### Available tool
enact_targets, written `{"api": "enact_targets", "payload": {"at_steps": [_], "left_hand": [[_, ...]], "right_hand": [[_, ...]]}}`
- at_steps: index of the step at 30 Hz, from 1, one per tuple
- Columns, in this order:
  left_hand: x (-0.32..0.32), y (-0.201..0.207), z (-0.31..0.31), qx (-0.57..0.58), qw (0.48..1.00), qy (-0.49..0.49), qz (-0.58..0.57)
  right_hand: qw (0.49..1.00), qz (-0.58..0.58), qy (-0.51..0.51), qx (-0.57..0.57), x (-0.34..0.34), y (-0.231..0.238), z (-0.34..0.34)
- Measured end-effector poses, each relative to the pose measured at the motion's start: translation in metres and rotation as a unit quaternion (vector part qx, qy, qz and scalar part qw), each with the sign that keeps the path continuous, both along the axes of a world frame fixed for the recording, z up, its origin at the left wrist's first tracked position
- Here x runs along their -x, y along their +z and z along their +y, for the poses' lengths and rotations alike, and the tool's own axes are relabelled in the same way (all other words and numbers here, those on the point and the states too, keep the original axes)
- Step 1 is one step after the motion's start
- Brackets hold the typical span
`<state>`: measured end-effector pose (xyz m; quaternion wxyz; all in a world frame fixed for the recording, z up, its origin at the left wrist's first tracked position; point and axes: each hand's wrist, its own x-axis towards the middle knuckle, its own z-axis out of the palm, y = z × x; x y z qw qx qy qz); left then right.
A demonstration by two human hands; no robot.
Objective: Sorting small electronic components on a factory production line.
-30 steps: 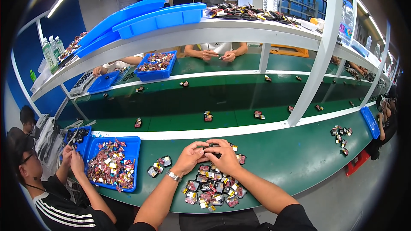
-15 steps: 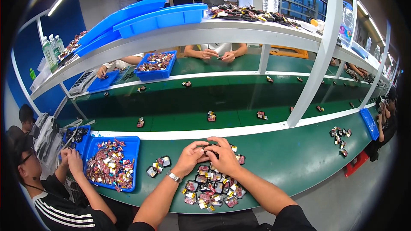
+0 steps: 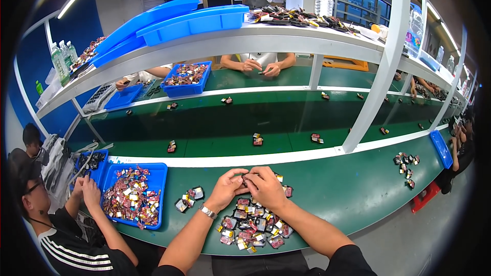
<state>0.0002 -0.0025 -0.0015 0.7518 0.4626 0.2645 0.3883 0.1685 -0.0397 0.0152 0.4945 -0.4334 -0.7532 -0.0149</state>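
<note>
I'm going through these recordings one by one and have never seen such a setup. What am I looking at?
There's no machine at work here: these are a person's bare left hand and right hand, filmed by a fisheye camera worn on the head, so straight edges bend. The fingers pinch a small dark piece, mostly hidden, above a green work surface. Between the forearms lies a pile of small parts. Left of it are a smaller cluster and a blue tray full of small pieces.
</note>
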Motion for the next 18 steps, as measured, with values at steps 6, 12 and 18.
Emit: {"api": "enact_targets", "payload": {"at_steps": [6, 12, 18], "left_hand": [[-0.005, 0.000, 0.000, -0.010, 1.000, 0.002, 0.009], [-0.002, -0.007, 0.002, -0.027, 0.999, 0.030, 0.015], [-0.003, -0.004, 0.003, -0.037, 0.996, 0.075, -0.013]], "right_hand": [[1.000, -0.010, -0.015, 0.000, -0.002, -0.009, 0.004], [0.999, -0.034, -0.040, 0.011, 0.007, 0.002, -0.005], [0.998, -0.040, -0.023, 0.044, 0.002, 0.002, 0.027]]}}
